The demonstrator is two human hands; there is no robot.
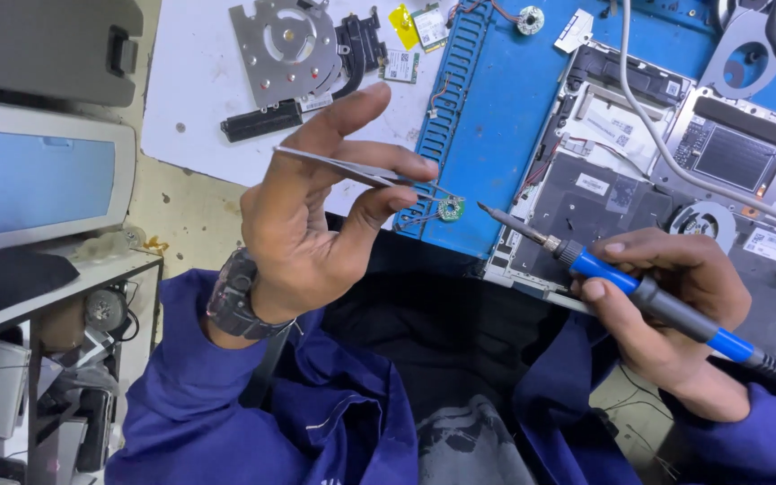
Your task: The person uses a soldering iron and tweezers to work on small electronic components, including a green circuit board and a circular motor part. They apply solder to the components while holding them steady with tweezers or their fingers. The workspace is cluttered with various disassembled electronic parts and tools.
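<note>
My left hand [316, 211] is raised over my lap, pinching metal tweezers [352, 171]. The tweezer tips grip a small round green circuit part with thin wires [449, 209]. My right hand [675, 305] holds a blue and black soldering iron [639, 287] like a pen. Its tip [487, 211] points left and sits just right of the round part, a small gap apart. Both arms wear blue sleeves, and a dark watch [235, 296] is on the left wrist.
An opened laptop chassis [621, 180] with a fan [707, 220] lies on a blue mat [505, 99]. A white cable [648, 117] crosses it. A metal plate [285, 45], heatpipe part and small green boards rest on a white sheet [190, 99]. Grey equipment and shelves stand at the left.
</note>
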